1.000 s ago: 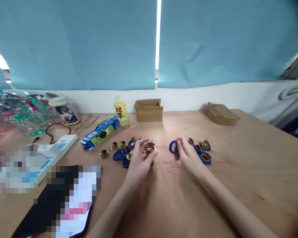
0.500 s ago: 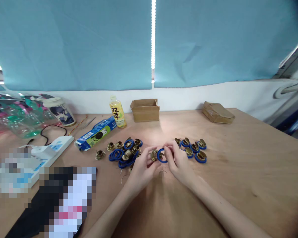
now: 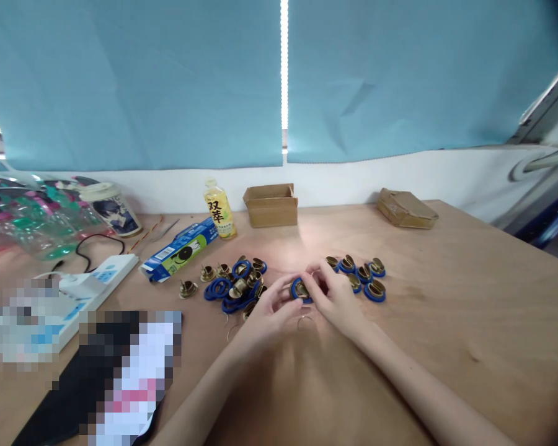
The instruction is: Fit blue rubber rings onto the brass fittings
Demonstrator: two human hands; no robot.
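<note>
My left hand (image 3: 279, 301) is closed on a round brass-coloured fitting (image 3: 300, 288), holding it from the left. Around that fitting sits a blue ring (image 3: 294, 295), partly covered by fingers. The fingers of my right hand (image 3: 328, 288) press on the ring and fitting from the right. Left of my hands lies a pile of brass-coloured fittings (image 3: 239, 288) with loose blue rings (image 3: 217, 288) among them. To the right stands a group of fittings with blue rings around them (image 3: 376, 290). Thin curved strands (image 3: 304, 321) lie on the table below my hands.
Behind the pile are a blue box (image 3: 181, 251), a yellow-labelled bottle (image 3: 220, 210) and an open cardboard box (image 3: 272, 207). A closed carton (image 3: 407, 209) rests at the back right. At left are a power strip (image 3: 106, 272), a patterned cup (image 3: 114, 210) and clear plastic bottles (image 3: 32, 217).
The blue ring, held beside the fitting before, is now around it. My hands have come closer together, and the fitting has turned to show its face.
</note>
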